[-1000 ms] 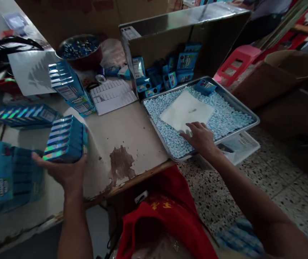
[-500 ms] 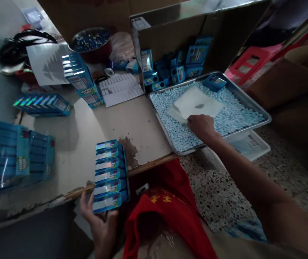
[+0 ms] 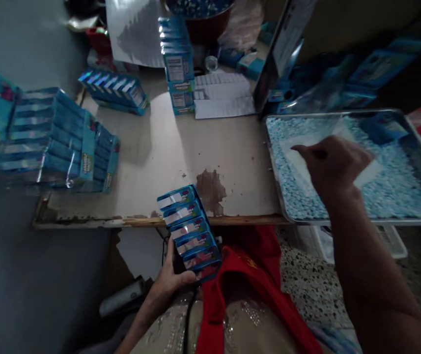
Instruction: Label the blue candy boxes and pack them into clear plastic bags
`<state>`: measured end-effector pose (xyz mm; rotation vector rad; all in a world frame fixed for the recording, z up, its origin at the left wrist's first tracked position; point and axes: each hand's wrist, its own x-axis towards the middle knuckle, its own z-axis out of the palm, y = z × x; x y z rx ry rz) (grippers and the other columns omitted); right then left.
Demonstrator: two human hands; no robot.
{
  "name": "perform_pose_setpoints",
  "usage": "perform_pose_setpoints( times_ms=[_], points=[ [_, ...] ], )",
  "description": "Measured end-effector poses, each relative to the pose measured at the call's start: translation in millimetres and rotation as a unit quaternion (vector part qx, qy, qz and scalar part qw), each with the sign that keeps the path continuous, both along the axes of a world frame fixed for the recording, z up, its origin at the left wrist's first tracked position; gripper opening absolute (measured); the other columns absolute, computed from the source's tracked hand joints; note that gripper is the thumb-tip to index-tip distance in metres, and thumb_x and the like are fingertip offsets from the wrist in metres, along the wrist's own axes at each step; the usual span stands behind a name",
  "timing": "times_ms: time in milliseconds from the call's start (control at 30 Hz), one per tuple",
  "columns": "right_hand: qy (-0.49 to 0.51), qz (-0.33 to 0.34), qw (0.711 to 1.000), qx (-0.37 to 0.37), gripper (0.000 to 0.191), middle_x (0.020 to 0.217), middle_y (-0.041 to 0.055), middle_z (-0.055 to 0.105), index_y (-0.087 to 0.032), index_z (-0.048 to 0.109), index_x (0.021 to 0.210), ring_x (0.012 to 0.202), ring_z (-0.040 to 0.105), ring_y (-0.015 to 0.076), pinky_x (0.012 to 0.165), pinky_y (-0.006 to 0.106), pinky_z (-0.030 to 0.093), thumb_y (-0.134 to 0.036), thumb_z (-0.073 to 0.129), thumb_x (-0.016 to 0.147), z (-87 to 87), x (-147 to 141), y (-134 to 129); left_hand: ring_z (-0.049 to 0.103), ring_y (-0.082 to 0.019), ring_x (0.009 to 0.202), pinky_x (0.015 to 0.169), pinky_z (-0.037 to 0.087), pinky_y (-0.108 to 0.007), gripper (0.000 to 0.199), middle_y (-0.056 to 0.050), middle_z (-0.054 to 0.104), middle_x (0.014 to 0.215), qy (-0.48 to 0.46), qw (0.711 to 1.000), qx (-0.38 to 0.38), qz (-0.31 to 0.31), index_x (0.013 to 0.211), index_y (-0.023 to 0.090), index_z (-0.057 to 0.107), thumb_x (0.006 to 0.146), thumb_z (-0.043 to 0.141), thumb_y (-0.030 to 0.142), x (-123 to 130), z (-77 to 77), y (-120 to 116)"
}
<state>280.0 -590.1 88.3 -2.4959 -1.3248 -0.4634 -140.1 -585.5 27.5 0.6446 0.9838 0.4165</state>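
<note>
My left hand [image 3: 175, 278] grips the lower end of a display tray of blue candy boxes [image 3: 190, 228], thumb and fingers around it. The tray leans over the table's front edge, near my body. My right hand [image 3: 333, 157] is over a metal tray [image 3: 284, 209] of small light-blue pieces [image 3: 390, 184], closed on what looks like a thin clear plastic film [image 3: 324, 98], blurred by motion. Below that hand a white paper sheet [image 3: 368, 172] lies on the pieces.
Wrapped stacks of blue boxes [image 3: 63, 142] stand at the left. Behind are more filled display trays [image 3: 116, 93], an upright stack [image 3: 177, 64], folded white cards [image 3: 225, 96] and a red bowl [image 3: 206, 27]. A cardboard box [image 3: 287, 44] stands behind the metal tray.
The view has turned right-side down, shifting the scene. My right hand has risen from the paper with film trailing from it. My left hand has tilted the display tray and brought it nearer my body.
</note>
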Motion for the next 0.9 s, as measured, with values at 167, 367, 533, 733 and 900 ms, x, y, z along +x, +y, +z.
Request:
perform_pose_setpoints(
  times_ms=[167,367,533,733,900],
  points=[
    [-0.013,0.392,0.911,-0.126,0.040,0.081,0.0070,0.073,-0.022,0.072,0.089,0.074,0.058,0.0190,0.071,0.034,0.036,-0.031,0.039,0.108,-12.1,-102.2,112.5,0.073,-0.034,0.108,0.100,0.058,-0.047,0.069,-0.013,0.076,0.115,0.113,0.973,0.182,-0.090,0.113,0.023,0.074,0.055,0.096,0.055,-27.4,8.8,63.7],
    [0.012,0.497,0.835,-0.236,0.021,0.088,0.0067,0.075,-0.018,0.072,0.097,0.070,0.054,0.0170,0.063,0.033,0.019,-0.020,0.051,0.101,-46.0,-163.5,189.9,0.068,-0.028,0.111,0.102,0.053,-0.043,0.036,-0.010,0.076,0.114,0.374,0.693,0.616,-0.008,0.108,0.024,0.078,0.083,0.080,0.050,-6.8,28.2,178.4],
    [0.042,0.499,0.828,-0.253,0.020,0.091,0.0063,0.076,-0.018,0.072,0.101,0.073,0.059,0.0162,0.061,0.031,0.016,-0.035,0.060,0.102,-56.4,-177.1,189.9,0.066,-0.028,0.106,0.097,0.049,-0.043,0.024,-0.010,0.077,0.107,0.384,0.545,0.727,-0.165,0.103,0.022,0.079,0.098,0.065,0.039,32.5,-4.6,226.5],
    [0.068,0.445,0.858,-0.247,0.034,0.086,0.0042,0.075,-0.021,0.073,0.096,0.073,0.061,0.0162,0.062,0.031,0.020,-0.050,0.057,0.104,-54.3,-179.5,175.8,0.062,-0.022,0.086,0.076,0.044,-0.035,0.030,-0.007,0.074,0.089,0.410,0.489,0.758,-0.137,0.095,0.022,0.079,0.105,0.051,0.026,34.7,-14.2,214.3],
    [0.057,0.409,0.875,-0.250,0.023,0.093,0.0048,0.076,-0.023,0.075,0.098,0.081,0.064,0.0180,0.065,0.030,0.026,-0.034,0.056,0.105,-55.7,-168.0,150.2,0.059,-0.021,0.077,0.068,0.038,-0.035,0.029,-0.006,0.070,0.080,0.440,0.427,0.781,-0.116,0.086,0.023,0.074,0.103,0.051,0.020,33.7,-26.0,189.3]
  ],
)
